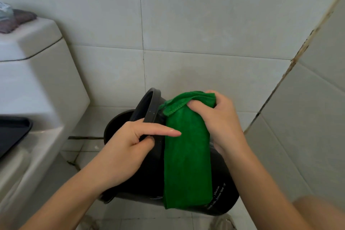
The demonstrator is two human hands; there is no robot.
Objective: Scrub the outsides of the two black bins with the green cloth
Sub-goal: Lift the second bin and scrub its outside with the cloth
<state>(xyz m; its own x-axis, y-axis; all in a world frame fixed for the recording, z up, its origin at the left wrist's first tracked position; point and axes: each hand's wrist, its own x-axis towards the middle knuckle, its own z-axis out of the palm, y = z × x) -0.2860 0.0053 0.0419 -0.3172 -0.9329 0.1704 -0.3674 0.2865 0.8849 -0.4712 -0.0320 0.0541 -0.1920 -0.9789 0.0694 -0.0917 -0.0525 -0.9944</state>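
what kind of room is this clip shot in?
Almost certainly a bathroom. A white toilet tank stands at the left, and the tiled wall and tiled floor are pale. The left hand grips a black bin; the right hand holds a green cloth on it.

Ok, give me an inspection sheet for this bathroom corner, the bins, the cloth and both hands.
Surface: pale tiled floor, dark grime in the grout.
Job's things: tilted black bin held off the floor; second black bin behind it; green cloth draped down the tilted bin's outside.
Clutter: folded cloths on the toilet tank.
Grippers: left hand grips the tilted bin's rim; right hand grips the cloth's top.
Cables: nothing seen.
Surroundings: tiled wall, stained corner joint.
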